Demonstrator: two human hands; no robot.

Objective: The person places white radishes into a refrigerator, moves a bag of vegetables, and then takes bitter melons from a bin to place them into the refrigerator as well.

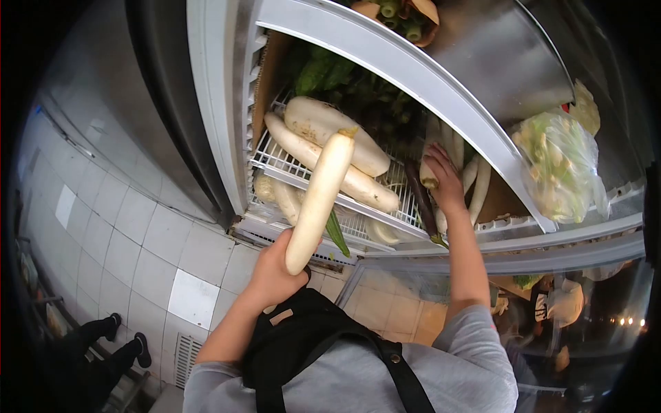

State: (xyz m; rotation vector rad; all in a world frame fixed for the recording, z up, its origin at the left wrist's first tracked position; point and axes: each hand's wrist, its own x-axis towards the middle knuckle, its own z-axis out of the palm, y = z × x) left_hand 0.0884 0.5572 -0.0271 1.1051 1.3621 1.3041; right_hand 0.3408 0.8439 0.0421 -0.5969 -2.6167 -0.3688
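Observation:
A long white radish [322, 199] is held by its lower end in my left hand [279, 272], its stem end pointing up in front of the open fridge. Inside the fridge, my right hand [444, 175] has its fingers curled over another white radish [430, 155]. Beside that hand lies a dark purple eggplant [420, 196]. Two thick white radishes, one above [337, 131] and one below [365, 187], rest on the white wire shelf [275, 164]. Leafy greens [330, 72] fill the shadowed back.
The fridge's white frame [441, 79] crosses above the shelf. At right are a bagged vegetable [558, 162] and a large metal pot [502, 58]. A glass door [406, 282] stands near my right arm. Another person's legs [103, 344] show at lower left.

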